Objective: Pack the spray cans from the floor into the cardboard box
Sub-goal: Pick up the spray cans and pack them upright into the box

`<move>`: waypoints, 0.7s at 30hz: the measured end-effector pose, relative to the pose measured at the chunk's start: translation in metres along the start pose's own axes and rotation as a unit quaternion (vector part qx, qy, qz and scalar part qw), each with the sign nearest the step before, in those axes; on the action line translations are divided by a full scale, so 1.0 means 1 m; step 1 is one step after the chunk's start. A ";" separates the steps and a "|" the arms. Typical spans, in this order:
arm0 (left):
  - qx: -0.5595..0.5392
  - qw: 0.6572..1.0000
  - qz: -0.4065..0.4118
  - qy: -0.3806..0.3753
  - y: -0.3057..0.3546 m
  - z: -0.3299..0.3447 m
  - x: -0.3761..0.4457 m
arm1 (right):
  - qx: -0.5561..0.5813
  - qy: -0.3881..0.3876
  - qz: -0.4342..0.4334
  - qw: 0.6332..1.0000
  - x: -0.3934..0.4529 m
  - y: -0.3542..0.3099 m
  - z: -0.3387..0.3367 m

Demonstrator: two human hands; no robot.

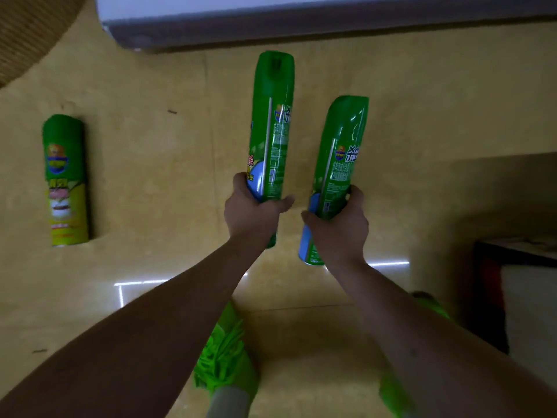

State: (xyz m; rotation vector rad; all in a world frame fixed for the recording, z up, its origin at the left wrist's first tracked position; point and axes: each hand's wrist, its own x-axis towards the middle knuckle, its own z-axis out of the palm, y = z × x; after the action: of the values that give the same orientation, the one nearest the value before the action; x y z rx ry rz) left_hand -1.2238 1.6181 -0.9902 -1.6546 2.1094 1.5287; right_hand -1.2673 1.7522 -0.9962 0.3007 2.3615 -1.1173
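We are carrying two tall green spray cans at once, one in each hand, and that is where the risk lies. Each can is gripped low on its body, so most of its length stands out beyond the fist; we judge that a quick swing toward the box could let a can lever out of the fingers and drop onto the tiled floor (156,164). The two cans sit close beside each other, not touching, and could knock together if the wrists turn inward.

Our left hand (251,211) is closed around the left can (272,125), fingers wrapped round its lower part, thumb across the front. Our right hand (339,226) is likewise clamped on the right can (339,158), which tilts slightly to the right, its base poking out below the fist. Both cans are lifted clear of the floor.

A third can (64,179), green and yellow, waits on the floor well off to the left. A box-like edge (518,254) shows at the right, dark and partly cut off; we cannot tell whether it is the cardboard box. Our green shoes (227,348) stand below.
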 end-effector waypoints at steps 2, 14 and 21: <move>-0.019 0.999 0.026 -0.012 0.029 0.040 -0.021 | 0.017 0.029 0.000 0.999 0.012 0.005 -0.049; -0.080 0.972 0.187 -0.119 0.239 0.249 -0.205 | 0.182 0.240 -0.025 0.953 0.041 0.006 -0.357; -0.022 0.914 0.308 -0.262 0.331 0.354 -0.343 | 0.213 0.377 0.004 0.901 0.023 0.052 -0.539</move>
State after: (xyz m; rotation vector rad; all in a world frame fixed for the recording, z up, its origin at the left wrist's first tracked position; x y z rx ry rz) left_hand -1.5048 2.0884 -0.7611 -0.4616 2.3638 1.8885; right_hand -1.4537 2.1999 -0.7548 1.0643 2.6950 -1.7488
